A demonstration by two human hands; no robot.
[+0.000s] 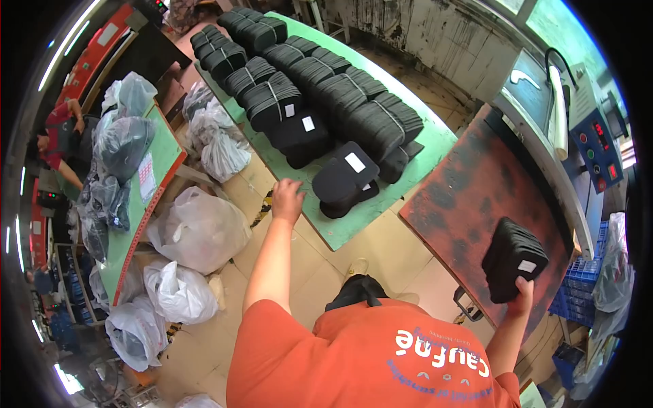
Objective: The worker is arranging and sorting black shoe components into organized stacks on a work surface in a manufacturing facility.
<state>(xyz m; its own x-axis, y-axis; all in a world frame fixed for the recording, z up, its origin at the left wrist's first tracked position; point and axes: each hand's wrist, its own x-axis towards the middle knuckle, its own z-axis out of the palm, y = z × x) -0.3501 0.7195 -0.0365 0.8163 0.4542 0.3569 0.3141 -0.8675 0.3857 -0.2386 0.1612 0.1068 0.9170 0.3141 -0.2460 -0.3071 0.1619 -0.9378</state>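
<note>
Long green rectangular desk (340, 234) carries string-tied bundles of flat black pads (381, 126); a slipped string could slump them. Flat red-black stained bed (449, 197), right: if hot, could burn skin. Untied stack of rounded black pads (509, 257) tilts at its near side, resting or lifted, can't tell; one-edge grip could let pads fan out. A knock could topple the skewed loose black pile (337, 183) at desk's near end. Right hand (522, 294) grips the tilted stack's near edge; left hand (289, 202), empty, fingers loosely bent, is near the pile.

Green table (340, 233): stacked black pads (373, 130), far ones seemingly tied.
</note>
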